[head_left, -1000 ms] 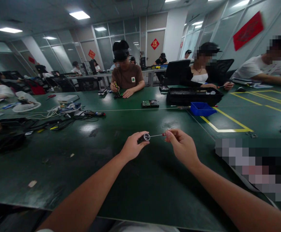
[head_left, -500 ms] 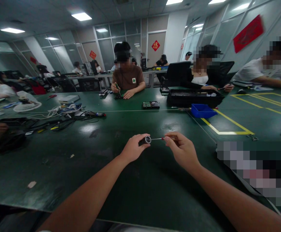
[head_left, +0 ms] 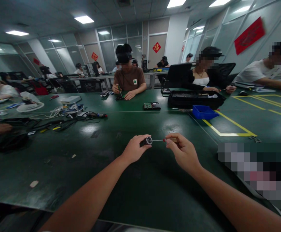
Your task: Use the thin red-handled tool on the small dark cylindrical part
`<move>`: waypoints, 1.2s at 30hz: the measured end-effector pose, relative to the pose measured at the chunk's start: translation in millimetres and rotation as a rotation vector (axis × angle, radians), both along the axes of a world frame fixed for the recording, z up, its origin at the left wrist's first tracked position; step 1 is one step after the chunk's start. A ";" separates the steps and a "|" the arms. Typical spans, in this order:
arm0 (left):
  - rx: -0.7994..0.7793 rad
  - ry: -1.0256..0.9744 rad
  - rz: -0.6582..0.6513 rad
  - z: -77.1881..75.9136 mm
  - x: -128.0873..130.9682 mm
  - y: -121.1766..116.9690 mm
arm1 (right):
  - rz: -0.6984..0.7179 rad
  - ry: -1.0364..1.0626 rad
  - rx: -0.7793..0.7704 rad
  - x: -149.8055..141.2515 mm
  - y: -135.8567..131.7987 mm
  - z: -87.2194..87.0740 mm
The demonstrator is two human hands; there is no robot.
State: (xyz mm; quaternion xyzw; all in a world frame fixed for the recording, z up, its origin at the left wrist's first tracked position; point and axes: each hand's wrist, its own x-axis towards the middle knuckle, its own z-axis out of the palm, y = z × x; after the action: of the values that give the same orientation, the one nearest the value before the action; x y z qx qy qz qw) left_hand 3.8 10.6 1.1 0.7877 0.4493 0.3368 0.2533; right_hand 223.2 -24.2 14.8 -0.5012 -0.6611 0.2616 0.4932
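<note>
left hand [head_left: 135,149] closed around a black cylinder [head_left: 145,141], right hand [head_left: 184,149] closed around a screwdriver handle [head_left: 175,140]

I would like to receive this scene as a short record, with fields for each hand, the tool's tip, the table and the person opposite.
Left hand: holds a dark cylindrical part, round end toward the tool
Right hand: grips a screwdriver
Tool tip: at the part's round end; depth cannot be told
Table: green; farther off, a blue bin and a black tray
Person opposite: brown shirt, holding a slim tool
</note>
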 end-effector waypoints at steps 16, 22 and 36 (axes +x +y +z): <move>0.045 -0.016 0.004 -5.3 0.2 3.0 | -0.068 0.006 -0.051 -4.5 -0.4 2.5; 0.036 -0.011 0.012 -3.4 0.1 0.6 | -0.045 0.124 -0.041 -4.0 0.8 0.6; 0.020 0.057 0.035 1.9 0.2 -2.0 | -0.057 0.250 -0.093 -4.3 6.4 -2.5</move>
State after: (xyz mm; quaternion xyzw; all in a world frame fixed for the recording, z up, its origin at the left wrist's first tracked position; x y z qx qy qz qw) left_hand 4.0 8.6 2.9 0.7915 0.4667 0.3230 0.2265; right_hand 218.9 -17.8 12.3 -0.5055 -0.5670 0.3383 0.5554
